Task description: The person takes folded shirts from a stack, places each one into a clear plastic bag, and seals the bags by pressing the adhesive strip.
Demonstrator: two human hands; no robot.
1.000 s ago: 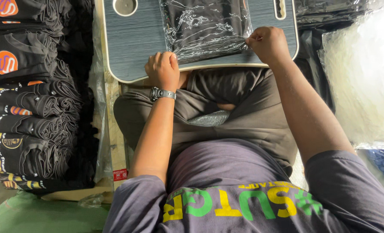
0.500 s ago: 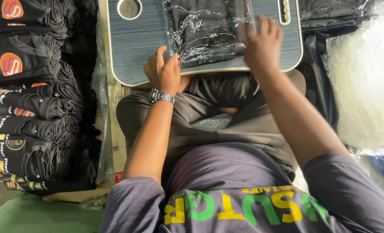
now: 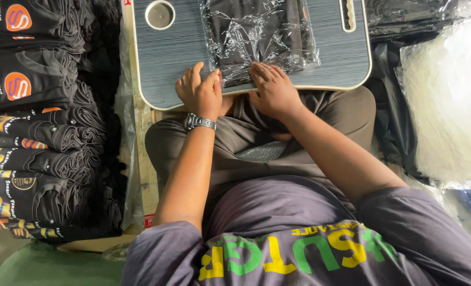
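Observation:
A black folded garment in a clear plastic bag (image 3: 259,34) lies on a grey striped lap tray (image 3: 177,58) that rests over my crossed legs. My left hand (image 3: 199,92), with a metal watch on the wrist, presses on the bag's near left corner, fingers spread flat. My right hand (image 3: 272,90) lies flat on the bag's near edge just to the right of it. The two hands are almost touching. Neither hand grips anything; both lie on top of the plastic.
Stacks of folded black shirts with orange and yellow prints (image 3: 29,122) fill the left side. More bagged dark garments (image 3: 415,18) sit at the top right, and a heap of clear plastic bags (image 3: 447,106) lies on the right. The tray has a round cup recess (image 3: 160,15).
My right hand has come from the bag's far right corner down to its near edge. My left hand has shifted up from the tray's edge onto the bag's near left corner.

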